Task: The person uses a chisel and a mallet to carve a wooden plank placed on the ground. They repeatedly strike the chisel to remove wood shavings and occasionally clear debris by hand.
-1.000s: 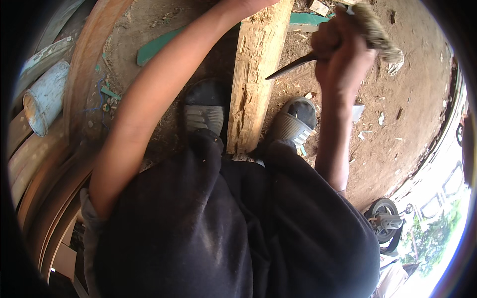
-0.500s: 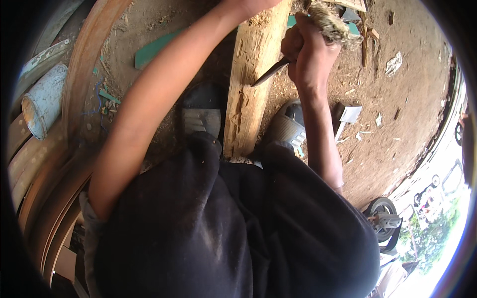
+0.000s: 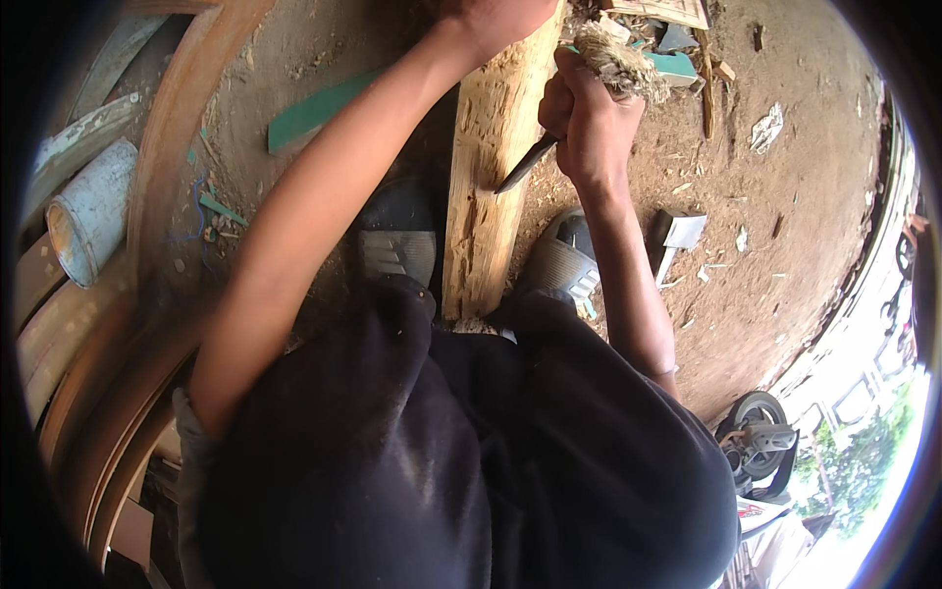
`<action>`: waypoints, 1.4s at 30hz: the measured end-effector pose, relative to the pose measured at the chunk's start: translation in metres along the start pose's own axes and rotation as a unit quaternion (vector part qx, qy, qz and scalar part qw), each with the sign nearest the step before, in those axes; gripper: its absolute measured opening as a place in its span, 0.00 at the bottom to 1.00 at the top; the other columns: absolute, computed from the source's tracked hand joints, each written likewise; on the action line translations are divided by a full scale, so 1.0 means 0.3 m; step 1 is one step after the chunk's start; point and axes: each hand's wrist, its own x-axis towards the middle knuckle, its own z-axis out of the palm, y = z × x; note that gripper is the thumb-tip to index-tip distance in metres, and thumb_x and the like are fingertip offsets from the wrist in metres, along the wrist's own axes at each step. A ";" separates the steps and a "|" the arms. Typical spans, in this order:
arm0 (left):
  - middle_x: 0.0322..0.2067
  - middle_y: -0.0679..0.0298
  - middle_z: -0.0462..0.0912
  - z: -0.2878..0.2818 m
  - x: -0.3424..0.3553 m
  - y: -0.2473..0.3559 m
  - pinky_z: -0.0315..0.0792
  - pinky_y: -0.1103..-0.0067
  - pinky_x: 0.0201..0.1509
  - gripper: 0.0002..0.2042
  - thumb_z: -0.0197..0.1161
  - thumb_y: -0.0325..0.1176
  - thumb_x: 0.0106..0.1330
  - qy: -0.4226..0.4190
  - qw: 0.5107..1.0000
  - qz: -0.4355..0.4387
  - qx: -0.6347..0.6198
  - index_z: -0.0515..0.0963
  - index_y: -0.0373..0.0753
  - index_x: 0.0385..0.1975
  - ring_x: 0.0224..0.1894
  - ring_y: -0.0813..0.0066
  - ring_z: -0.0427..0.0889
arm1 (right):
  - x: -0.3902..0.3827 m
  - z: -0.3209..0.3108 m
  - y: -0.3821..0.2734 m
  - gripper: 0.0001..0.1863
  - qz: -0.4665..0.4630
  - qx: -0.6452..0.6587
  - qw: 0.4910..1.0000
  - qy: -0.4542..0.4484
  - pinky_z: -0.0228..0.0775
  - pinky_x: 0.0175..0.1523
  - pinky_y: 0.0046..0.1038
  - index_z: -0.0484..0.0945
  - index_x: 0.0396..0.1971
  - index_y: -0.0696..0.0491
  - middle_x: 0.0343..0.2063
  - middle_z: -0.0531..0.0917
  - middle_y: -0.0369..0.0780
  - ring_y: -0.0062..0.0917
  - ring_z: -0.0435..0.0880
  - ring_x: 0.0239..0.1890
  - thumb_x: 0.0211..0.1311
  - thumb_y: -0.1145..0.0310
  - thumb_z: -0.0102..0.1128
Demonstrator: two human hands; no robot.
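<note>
My right hand (image 3: 592, 128) is closed round a chisel (image 3: 528, 163). The dark blade slants down to the left, its tip at the surface of a pale wooden beam (image 3: 478, 226). A frayed, fibrous end (image 3: 618, 59) sticks out above my fist. My left hand (image 3: 500, 22) is at the far part of the beam, partly cut off by the upper edge; its fingers are hidden. The beam runs lengthwise between my feet, its surface rough and gouged.
My shoes (image 3: 397, 245) flank the beam. A green board (image 3: 319, 113) lies on the dirt floor (image 3: 785, 226) to the left. Curved wooden pieces (image 3: 162, 147) and a pale blue can (image 3: 103, 211) stand farther left. A metal-headed tool (image 3: 680, 232) lies right; a wheel (image 3: 756, 422) shows lower right.
The view has shifted slightly. My right hand and the chisel have moved a little nearer along the beam, the fist also slightly left. More of my left hand shows.
</note>
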 end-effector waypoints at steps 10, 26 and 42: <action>0.75 0.43 0.54 0.020 0.004 -0.019 0.52 0.46 0.76 0.37 0.64 0.46 0.67 -0.009 0.999 0.020 -0.047 0.61 0.40 0.74 0.74 0.38 0.56 | -0.067 0.024 0.014 0.06 0.031 -0.113 0.992 -0.037 0.63 0.25 0.24 0.80 0.29 0.55 0.20 0.78 0.32 0.15 0.73 0.22 0.65 0.72 0.58; 0.72 0.43 0.63 -0.521 -0.187 -0.085 0.61 0.60 0.75 0.29 0.60 0.46 0.75 -0.202 0.973 -0.096 -0.063 0.66 0.39 0.70 0.74 0.44 0.64 | -0.130 -0.042 0.017 0.08 -0.141 -0.227 0.927 -0.265 0.77 0.44 0.30 0.85 0.38 0.55 0.35 0.88 0.39 0.26 0.87 0.38 0.59 0.75 0.64; 0.67 0.46 0.69 -0.607 -0.157 -0.089 0.66 0.54 0.71 0.24 0.58 0.45 0.74 -0.340 0.922 0.142 0.122 0.73 0.34 0.61 0.70 0.45 0.67 | -0.041 -0.002 -0.017 0.04 0.025 -0.069 0.991 -0.109 0.62 0.23 0.21 0.80 0.31 0.55 0.22 0.78 0.31 0.13 0.72 0.20 0.67 0.73 0.62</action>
